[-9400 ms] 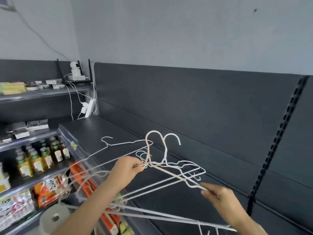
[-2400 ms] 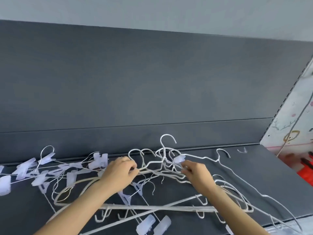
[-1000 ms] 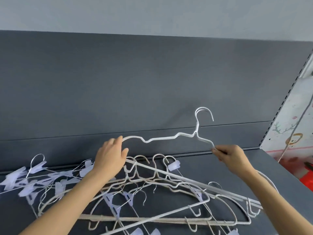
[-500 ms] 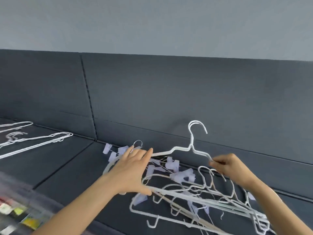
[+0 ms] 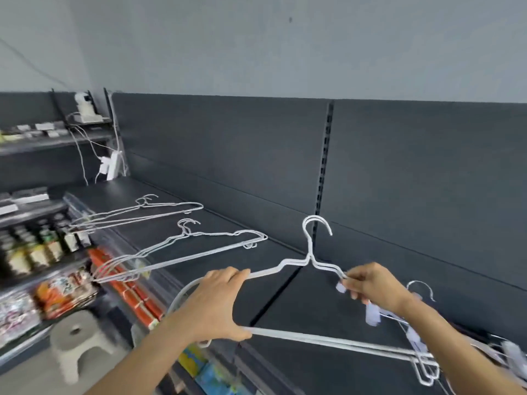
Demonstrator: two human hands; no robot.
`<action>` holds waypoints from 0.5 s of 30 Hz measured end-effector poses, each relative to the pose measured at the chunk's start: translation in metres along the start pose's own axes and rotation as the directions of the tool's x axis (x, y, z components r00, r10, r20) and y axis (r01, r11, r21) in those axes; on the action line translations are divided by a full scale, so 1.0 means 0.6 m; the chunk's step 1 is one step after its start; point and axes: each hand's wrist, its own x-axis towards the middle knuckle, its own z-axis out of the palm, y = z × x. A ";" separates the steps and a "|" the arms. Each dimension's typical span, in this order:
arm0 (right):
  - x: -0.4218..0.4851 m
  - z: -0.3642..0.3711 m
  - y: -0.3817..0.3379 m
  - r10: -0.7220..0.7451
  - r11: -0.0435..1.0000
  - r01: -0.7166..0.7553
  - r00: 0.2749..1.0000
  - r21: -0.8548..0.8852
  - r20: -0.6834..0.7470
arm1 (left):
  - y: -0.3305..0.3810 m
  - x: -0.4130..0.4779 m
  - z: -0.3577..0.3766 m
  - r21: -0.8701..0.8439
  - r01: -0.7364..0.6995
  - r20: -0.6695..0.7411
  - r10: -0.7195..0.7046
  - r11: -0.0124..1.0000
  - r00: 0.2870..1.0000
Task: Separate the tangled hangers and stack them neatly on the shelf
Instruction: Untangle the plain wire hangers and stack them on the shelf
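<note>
I hold a pair of white wire hangers (image 5: 309, 255) upright above the dark shelf (image 5: 308, 309), hooks up. My left hand (image 5: 216, 303) grips their left end, fingers over the top arm and thumb on the bottom bar. My right hand (image 5: 370, 283) pinches their right shoulder. Two neat stacks of white hangers lie further left on the shelf, a near stack (image 5: 182, 252) and a far stack (image 5: 142, 210). The tangled pile with pale clips (image 5: 416, 334) lies at the right, partly behind my right arm.
The dark back panel (image 5: 399, 181) runs behind the shelf. Lower shelves at left hold bottles (image 5: 34, 249) and snack packets (image 5: 62, 292). A grey stool (image 5: 79, 340) stands on the floor. A white power strip with cables (image 5: 111, 166) hangs at the far left corner.
The view has swung left, so the two stacks have come into sight. Both hands have carried the pair of hangers left, away from the tangled pile. My left hand now grips the end.
</note>
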 end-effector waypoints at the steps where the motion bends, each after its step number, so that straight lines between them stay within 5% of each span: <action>1: 0.027 0.027 -0.024 0.007 1.000 -0.007 1.000 -0.013 0.000 | -0.040 0.000 0.002 -0.015 0.031 0.006 -0.031 0.999 1.000; 8: 0.132 0.151 -0.143 -0.131 0.969 0.107 0.987 -0.224 -0.093 | -0.276 -0.005 0.025 -0.153 0.311 0.027 -0.311 0.938 0.950; 15: 0.164 0.198 -0.142 -0.148 0.971 0.118 0.980 -0.207 -0.132 | -0.407 0.053 0.032 -0.276 0.523 0.035 -0.535 0.806 0.844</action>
